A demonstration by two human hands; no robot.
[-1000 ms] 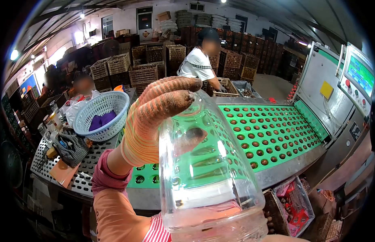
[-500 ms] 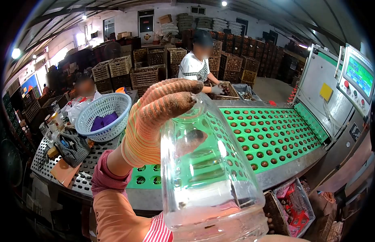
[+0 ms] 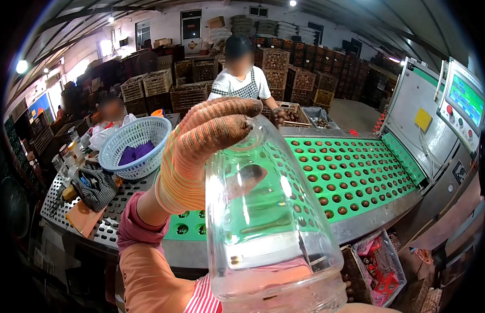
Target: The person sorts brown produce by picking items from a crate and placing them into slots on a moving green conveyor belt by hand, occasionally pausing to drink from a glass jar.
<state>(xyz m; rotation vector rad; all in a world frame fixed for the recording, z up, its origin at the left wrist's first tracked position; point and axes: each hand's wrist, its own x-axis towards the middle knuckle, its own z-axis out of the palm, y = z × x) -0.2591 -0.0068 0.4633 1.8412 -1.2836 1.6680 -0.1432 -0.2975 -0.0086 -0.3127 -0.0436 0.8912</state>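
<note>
My left hand (image 3: 208, 141), in an orange striped knit glove with dirty fingertips, grips the narrower far end of a large clear jar (image 3: 274, 224). Its fingers bend over the top of that end, and the thumb shows through the clear wall. The jar is tilted, with its wide ridged rim close to the camera at the bottom of the view. Green, white and pink shapes show through it; whether it holds any liquid I cannot tell. My right hand is not in view. A blurred patch of skin at the bottom edge cannot be identified.
Behind the jar runs a green tray bed (image 3: 357, 177) with round brown items in its holes. A control panel (image 3: 464, 99) stands right, a blue basket (image 3: 135, 146) with purple cloth left. Across the bed stands a co-worker (image 3: 242, 78) by crates (image 3: 292, 115). A lined crate (image 3: 378, 266) sits below.
The co-worker has straightened, turned toward the camera and shifted left, drawing the hands back from the crate. My left hand and the jar have hardly moved.
</note>
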